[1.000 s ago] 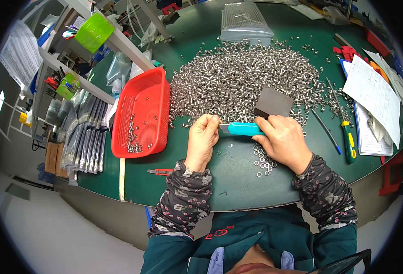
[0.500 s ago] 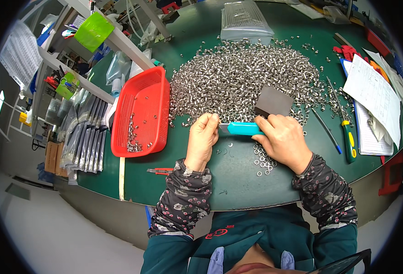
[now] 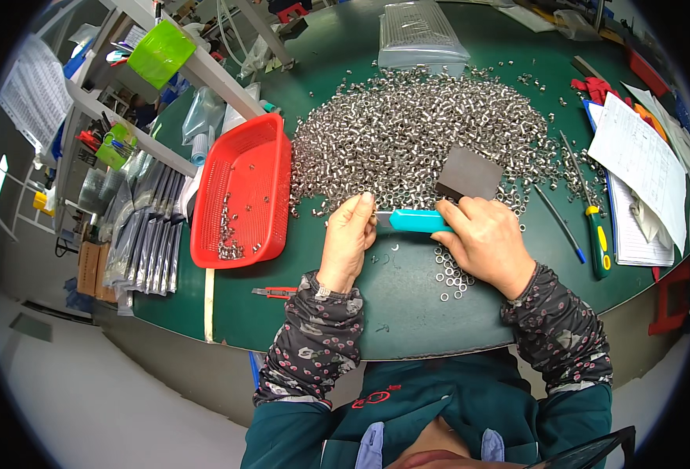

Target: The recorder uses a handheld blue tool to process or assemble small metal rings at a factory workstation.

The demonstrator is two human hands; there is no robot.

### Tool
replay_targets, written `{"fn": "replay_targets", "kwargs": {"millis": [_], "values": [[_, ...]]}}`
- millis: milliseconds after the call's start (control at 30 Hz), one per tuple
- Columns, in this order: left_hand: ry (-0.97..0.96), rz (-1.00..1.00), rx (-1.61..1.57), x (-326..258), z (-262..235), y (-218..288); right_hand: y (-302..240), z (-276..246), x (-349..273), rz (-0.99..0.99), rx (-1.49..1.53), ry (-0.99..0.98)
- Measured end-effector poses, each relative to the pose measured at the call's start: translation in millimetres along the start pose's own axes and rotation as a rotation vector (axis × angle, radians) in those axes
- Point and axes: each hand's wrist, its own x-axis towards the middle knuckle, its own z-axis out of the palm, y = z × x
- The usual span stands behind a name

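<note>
My right hand (image 3: 487, 238) is wrapped round the teal handle of a utility knife (image 3: 414, 220). Its short blade points left and reaches the fingertips of my left hand (image 3: 349, 244). Those fingers are closed in a pinch; what they hold is hidden, though small metal rings lie all around. Beyond both hands spreads a big heap of shiny metal rings (image 3: 415, 129). A dark rectangular block (image 3: 470, 173) rests at the heap's near edge, just past my right hand. Several loose rings (image 3: 450, 275) lie on the green table below the knife.
At the left stands a red plastic basket (image 3: 276, 195) with some rings inside. A red cutter (image 3: 276, 292) lies near my left sleeve. To the right are a pen (image 3: 561, 227), a tool with a green-yellow handle (image 3: 598, 246) and papers (image 3: 642, 168). Plastic-wrapped parts (image 3: 421, 35) lie at the back.
My left hand has shifted very slightly at the blade. The knife and my right hand stay in nearly the same place.
</note>
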Motion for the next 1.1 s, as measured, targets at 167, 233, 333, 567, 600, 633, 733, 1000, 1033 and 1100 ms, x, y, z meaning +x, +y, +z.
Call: {"fn": "replay_targets", "kwargs": {"millis": [167, 233, 333, 567, 600, 633, 733, 1000, 1033, 1100], "values": [[-0.023, -0.004, -0.043, -1, -2, -3, -1, -1, -2, 0.082, 0.127, -0.088], [-0.034, -0.011, -0.067, -1, 0, -3, -1, -3, -2, 0.118, 0.168, -0.131], [0.02, -0.03, -0.019, -2, 5, 1, -1, -3, -1, 0.144, 0.204, -0.162], [0.0, -0.077, 0.025, -3, 4, 4, 0, -2, -2, 0.134, 0.221, -0.192], [-0.015, -0.098, 0.028, -2, 2, 4, 0, -2, -2, 0.123, 0.204, -0.18], [-0.014, -0.098, 0.027, -2, -1, 4, 0, -2, -1, 0.123, 0.205, -0.181], [-0.093, -0.119, 0.022, -1, -5, 5, -1, -3, 0, 0.092, 0.186, -0.153], [-0.12, -0.29, 0.011, -4, -6, 15, 2, -2, 0, -0.05, 0.049, -0.025], [-0.118, -0.291, 0.009, -4, -7, 15, 2, -2, 1, -0.051, 0.05, -0.027], [-0.136, -0.34, 0.019, -4, -7, 15, 2, -4, 1, -0.074, -0.009, -0.015]]}}
